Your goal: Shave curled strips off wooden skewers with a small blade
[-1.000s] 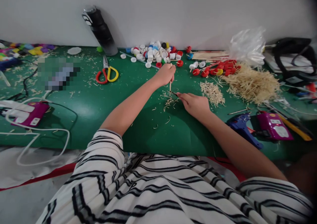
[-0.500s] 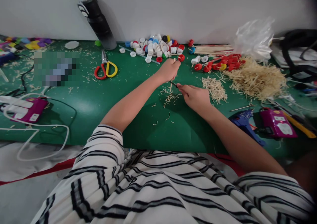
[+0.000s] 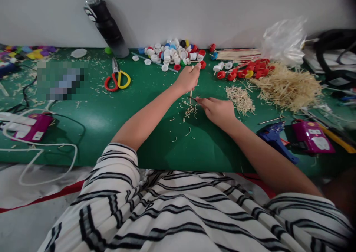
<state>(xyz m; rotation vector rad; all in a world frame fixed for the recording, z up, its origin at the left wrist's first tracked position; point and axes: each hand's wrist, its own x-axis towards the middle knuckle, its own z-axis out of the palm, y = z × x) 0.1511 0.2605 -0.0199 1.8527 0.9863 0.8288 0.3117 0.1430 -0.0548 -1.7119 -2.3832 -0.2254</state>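
My left hand is closed around a thin wooden stick, whose lower end points down at the table. Close beside it, my right hand pinches a small dark blade, with most of its handle hidden in the fingers. The blade lies across the stick near its lower end. Under the stick is a small scatter of curled wood shavings. A red bottle cap lies just beyond my left hand, at the edge of a heap of mostly white bottle caps.
Red caps on sticks, bare sticks and a big shavings pile lie right. A blue glue gun and purple power socket sit front right. Scissors and a black bottle stand left.
The blade in my right hand has shifted slightly down along the stick, toward its lower end. My left hand keeps its hold, and the view has tilted a little.
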